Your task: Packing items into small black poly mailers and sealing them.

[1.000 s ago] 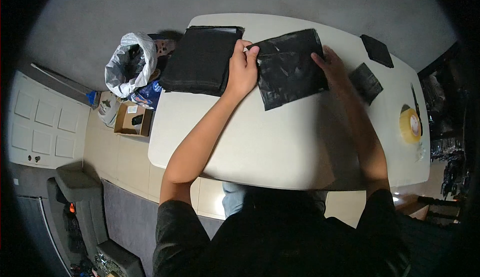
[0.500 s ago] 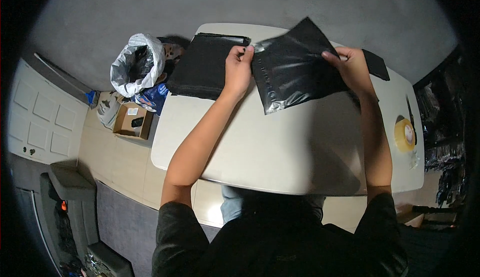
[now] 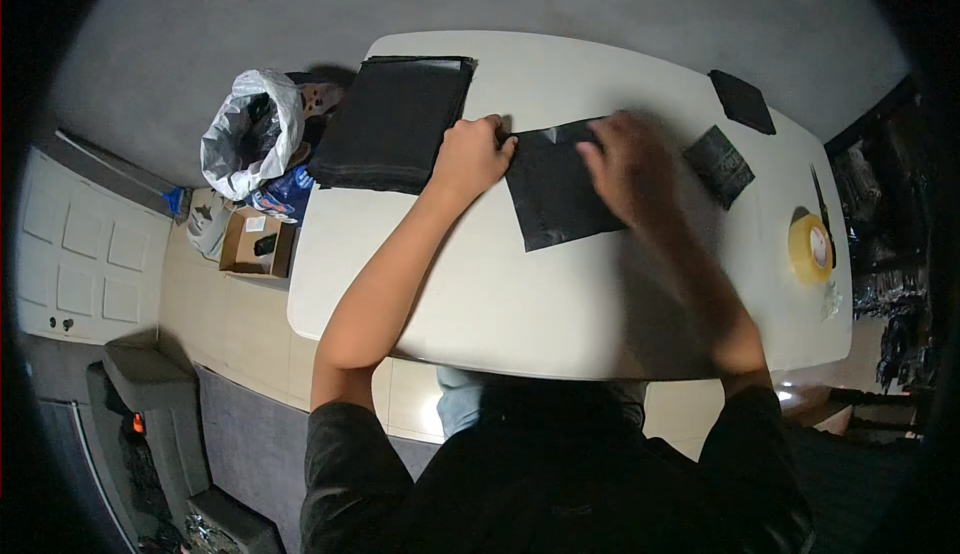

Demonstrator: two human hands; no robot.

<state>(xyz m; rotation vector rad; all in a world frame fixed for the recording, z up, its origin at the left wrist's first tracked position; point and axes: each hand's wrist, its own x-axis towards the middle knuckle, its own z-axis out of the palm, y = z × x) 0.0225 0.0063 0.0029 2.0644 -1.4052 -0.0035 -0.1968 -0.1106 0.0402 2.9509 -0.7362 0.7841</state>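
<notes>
A black plastic bag (image 3: 555, 189) lies on the white table (image 3: 480, 294) in front of me, its upper edge slightly raised. My left hand (image 3: 475, 159) is closed on the bag's upper left corner, thumb against the fingers. Over the bag's right part is my right hand (image 3: 630, 169), smeared by motion, so its grip does not show. A thick stack of black bags (image 3: 395, 119) sits just beyond my left hand, at the table's left side. To the right of my right hand lies a small shiny black packet (image 3: 720, 166).
Near the table's right edge are a roll of clear tape (image 3: 810, 250), a thin dark tool (image 3: 823, 209) and a flat black pad (image 3: 742, 101). Left of the table stand a white-lined bin (image 3: 255, 134) and an open cardboard box (image 3: 257, 244).
The bag, held up between both hands before, now lies lower and flatter on the table. My right hand has moved left over it. The small packet has come into view.
</notes>
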